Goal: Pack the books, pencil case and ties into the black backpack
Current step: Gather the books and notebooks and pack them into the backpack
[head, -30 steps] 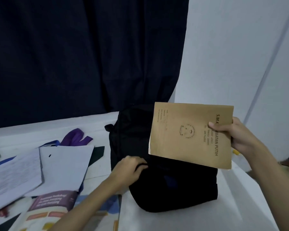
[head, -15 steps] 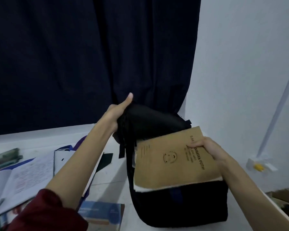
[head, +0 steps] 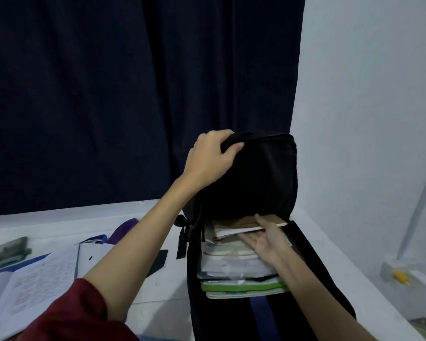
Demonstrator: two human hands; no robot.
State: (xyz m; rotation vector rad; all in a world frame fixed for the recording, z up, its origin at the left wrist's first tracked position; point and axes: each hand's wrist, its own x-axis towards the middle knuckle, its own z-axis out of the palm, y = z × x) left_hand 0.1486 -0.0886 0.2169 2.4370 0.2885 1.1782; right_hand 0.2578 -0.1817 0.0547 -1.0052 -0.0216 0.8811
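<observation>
Your backpack stands open on the table, most books stacked inside. Your left hand grips its flap; your right hand, fingers straight, seats the brown book. Open books, purple tie remain outside.

Dark red sleeve on left arm, pushed above elbow; right forearm bare; both hands ringless.

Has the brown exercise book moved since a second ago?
Yes. The brown book has gone from the air in front of the black backpack down into its open compartment, with the right hand on it.
</observation>
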